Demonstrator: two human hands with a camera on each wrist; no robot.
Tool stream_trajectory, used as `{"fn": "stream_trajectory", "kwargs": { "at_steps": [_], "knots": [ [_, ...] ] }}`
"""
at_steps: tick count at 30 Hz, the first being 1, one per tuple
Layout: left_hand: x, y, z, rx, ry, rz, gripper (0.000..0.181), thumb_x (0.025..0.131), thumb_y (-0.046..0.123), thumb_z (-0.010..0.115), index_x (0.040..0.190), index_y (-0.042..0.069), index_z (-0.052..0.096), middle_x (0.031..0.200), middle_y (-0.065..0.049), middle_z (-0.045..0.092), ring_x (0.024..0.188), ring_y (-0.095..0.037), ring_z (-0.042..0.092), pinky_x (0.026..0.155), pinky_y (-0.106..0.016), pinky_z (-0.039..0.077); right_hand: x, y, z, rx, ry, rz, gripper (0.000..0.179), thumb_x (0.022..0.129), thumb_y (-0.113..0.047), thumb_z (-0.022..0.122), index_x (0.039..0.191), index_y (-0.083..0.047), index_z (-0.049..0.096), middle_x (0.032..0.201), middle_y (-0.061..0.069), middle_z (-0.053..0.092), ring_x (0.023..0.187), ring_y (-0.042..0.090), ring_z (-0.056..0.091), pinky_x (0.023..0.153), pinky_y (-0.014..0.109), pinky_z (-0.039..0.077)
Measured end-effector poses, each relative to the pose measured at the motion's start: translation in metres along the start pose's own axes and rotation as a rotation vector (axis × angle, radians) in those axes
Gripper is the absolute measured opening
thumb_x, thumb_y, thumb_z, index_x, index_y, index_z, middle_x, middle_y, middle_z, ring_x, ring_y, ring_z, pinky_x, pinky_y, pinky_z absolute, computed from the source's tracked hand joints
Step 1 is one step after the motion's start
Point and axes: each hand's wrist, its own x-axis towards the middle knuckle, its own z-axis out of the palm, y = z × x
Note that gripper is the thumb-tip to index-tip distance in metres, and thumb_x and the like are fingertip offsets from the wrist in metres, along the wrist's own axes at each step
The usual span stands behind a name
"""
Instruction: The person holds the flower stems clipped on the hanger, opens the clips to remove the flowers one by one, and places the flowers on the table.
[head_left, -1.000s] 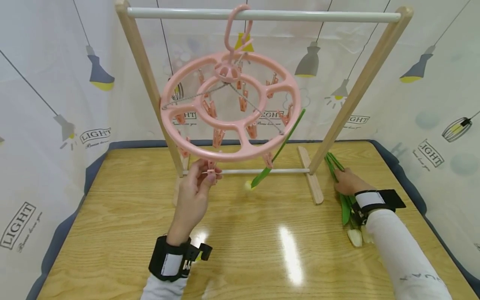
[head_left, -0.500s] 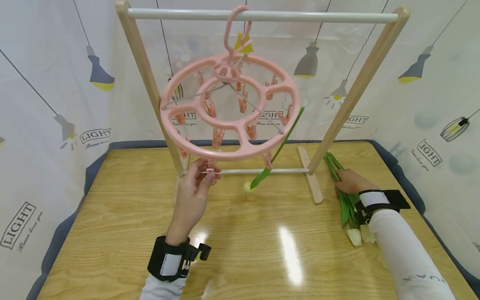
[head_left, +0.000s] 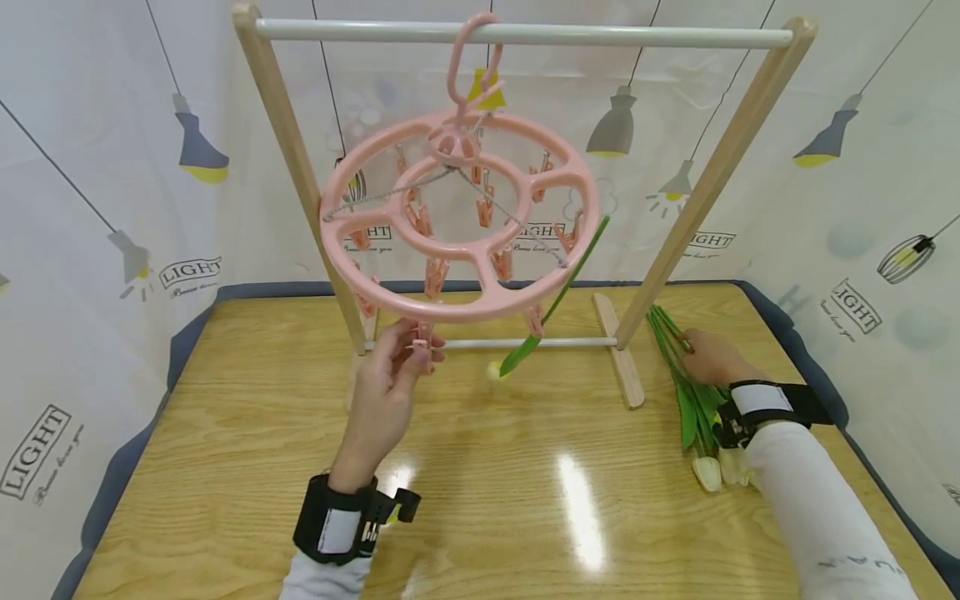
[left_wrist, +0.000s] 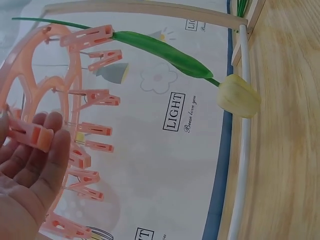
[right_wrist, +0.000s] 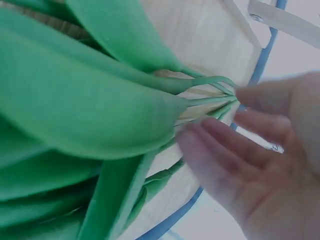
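Observation:
A pink clothespin (head_left: pixel 422 340) hangs at the front of the pink round drying hanger (head_left: pixel 457 312); my left hand (head_left: pixel 384 396) pinches it between thumb and fingers. In the left wrist view, nothing shows in the mouth of that clothespin (left_wrist: pixel 35 136). One pale yellow tulip (left_wrist: pixel 239 96) hangs head down from another clothespin (left_wrist: pixel 92 36). At the right, a bunch of white tulips (head_left: pixel 697 408) lies on the table. My right hand (head_left: pixel 716 358) is at their stems. In the right wrist view, the fingers (right_wrist: pixel 210 155) reach loosely toward the thin green stems (right_wrist: pixel 212 100), apart from each other.
The hanger hooks over the white top bar (head_left: pixel 637 33) of a wooden stand. Its right post (head_left: pixel 712 183) rises between the hanger and the bunch, and its foot (head_left: pixel 621 354) lies left of the stems. A printed curtain (head_left: pixel 262 167) surrounds the wooden table (head_left: pixel 480 500).
My right hand has shifted slightly right across the stems, and more of the bunch shows. My left hand has stayed at the same clothespin.

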Motion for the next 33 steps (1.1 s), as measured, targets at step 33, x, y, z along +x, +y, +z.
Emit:
{"fn": "stream_trajectory", "kwargs": {
  "at_steps": [33],
  "knots": [
    [-0.003, -0.005, -0.004, -0.108, -0.039, 0.022, 0.037, 0.096, -0.003, 0.053, 0.132, -0.010, 0.046, 0.110, -0.033, 0.062, 0.093, -0.014, 0.066, 0.080, -0.015, 0.056, -0.039, -0.101, -0.055, 0.369, -0.189, -0.265, 0.050, 0.101, -0.029, 0.050, 0.142, -0.002, 0.041, 0.133, 0.028, 0.055, 0.119, 0.039, 0.053, 0.099, 0.059, 0.043]
  ]
}}
